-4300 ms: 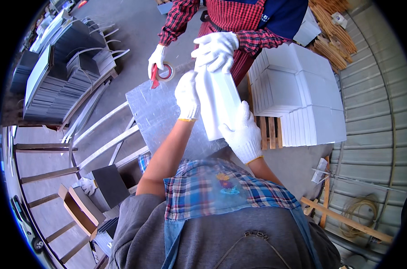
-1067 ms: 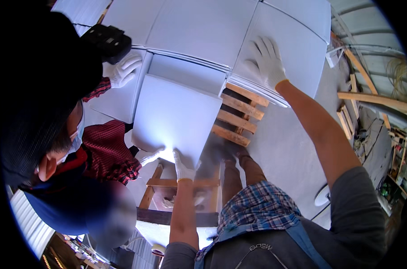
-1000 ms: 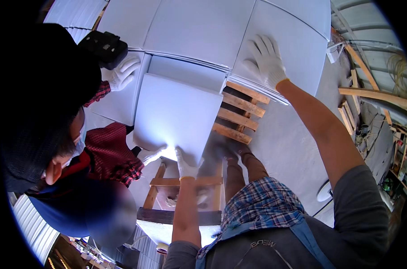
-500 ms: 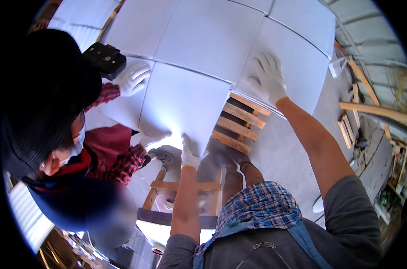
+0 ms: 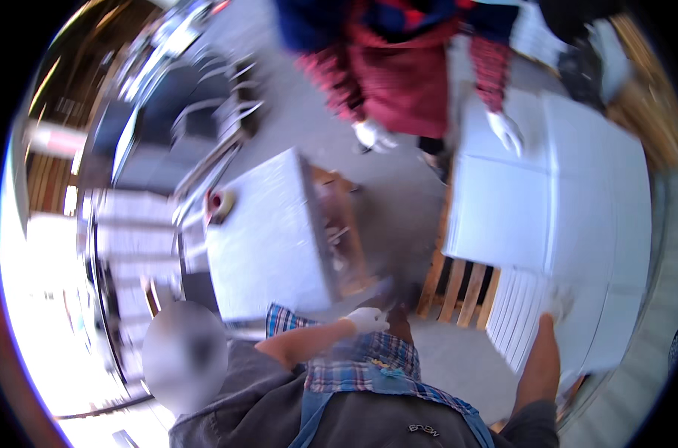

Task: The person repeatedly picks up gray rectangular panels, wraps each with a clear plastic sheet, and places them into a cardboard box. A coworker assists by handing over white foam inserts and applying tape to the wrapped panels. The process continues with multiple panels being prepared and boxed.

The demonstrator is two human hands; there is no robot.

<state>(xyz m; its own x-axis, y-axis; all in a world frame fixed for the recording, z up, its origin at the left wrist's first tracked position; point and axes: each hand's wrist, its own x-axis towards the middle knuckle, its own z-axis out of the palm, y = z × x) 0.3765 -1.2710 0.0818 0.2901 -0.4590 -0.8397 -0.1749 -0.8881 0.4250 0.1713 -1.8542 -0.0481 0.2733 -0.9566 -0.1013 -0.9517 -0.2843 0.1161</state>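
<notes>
My left hand [image 5: 369, 319], in a white glove, hangs before my plaid apron [image 5: 354, 377]. Its fingers are loosely bent and nothing shows in them. Over the stacked white panels [image 5: 600, 231] on the right is my right hand [image 5: 561, 302], also gloved. Motion smears it, but its fingers look stretched out along the panel surface, holding nothing visible. The panels' layered edges show next to that hand. A wooden pallet [image 5: 458, 291] lies beneath the stack, its slats bare at the near left corner.
A white-topped table [image 5: 268, 239] stands to the left, a tape roll [image 5: 221, 203] on its edge. Across from me, a person in a dark red apron [image 5: 402, 82] has one gloved hand [image 5: 507, 133] at the stack and another [image 5: 374, 136] hanging. Black chairs [image 5: 178, 104] stand far left.
My view has swung left, bringing the white-topped table into sight. My left hand has come off the panel to my waist. The co-worker now appears across from me.
</notes>
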